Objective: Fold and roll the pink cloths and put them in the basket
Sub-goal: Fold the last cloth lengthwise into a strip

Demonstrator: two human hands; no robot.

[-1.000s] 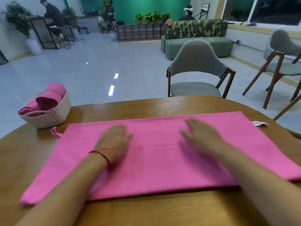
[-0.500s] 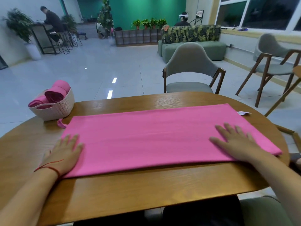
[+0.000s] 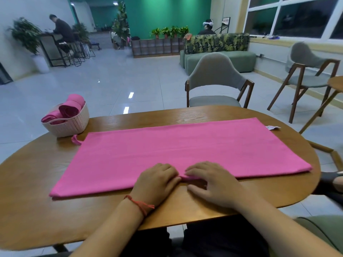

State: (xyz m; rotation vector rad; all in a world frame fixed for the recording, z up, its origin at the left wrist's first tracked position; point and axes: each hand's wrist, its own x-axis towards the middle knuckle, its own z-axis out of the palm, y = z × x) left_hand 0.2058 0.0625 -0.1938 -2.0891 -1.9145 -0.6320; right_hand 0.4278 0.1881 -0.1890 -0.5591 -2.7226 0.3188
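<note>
A pink cloth [image 3: 185, 145], folded into a long flat rectangle, lies across the wooden table [image 3: 46, 210]. Both my hands meet at the middle of its near edge. My left hand [image 3: 156, 180], with a red string at the wrist, curls its fingers onto that edge. Beside it, my right hand [image 3: 211, 184] pinches the edge, fingers on top and thumb below, and a small fold is raised between the two hands. At the table's far left stands a white woven basket [image 3: 74, 125] holding rolled pink cloths [image 3: 70, 108].
A grey chair [image 3: 215, 78] stands behind the table's far edge, and another chair [image 3: 306, 71] is at the right. A white tag [image 3: 272, 127] sticks out at the cloth's far right corner and a pink loop [image 3: 76, 140] at its far left. People sit far off.
My hands were flat at the cloth's left and right ends; both have slid inward along the near edge and now meet at its middle, fingers curled on the edge.
</note>
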